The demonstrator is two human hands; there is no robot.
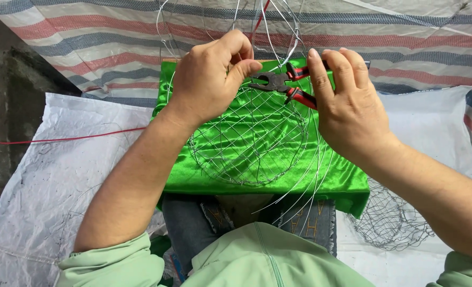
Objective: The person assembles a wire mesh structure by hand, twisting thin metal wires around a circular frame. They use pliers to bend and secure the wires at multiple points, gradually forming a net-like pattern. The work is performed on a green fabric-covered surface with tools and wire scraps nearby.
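While our left hand (210, 79) pinches thin silver wire (278, 32) with curled fingers, our right hand (347, 103) grips red-handled black pliers (283, 85) above the round wire-mesh basket (249, 141) on shiny green satin cloth (347, 180).

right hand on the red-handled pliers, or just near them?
Touching. The head view shows the right hand with fingers wrapped over the red handles of the black-jawed pliers.

Bright, even light fills the scene, casting only soft shadows. The shiny green satin cloth (278, 175) shows pale glare streaks. Focus is sharp, with slight bending at the edges.
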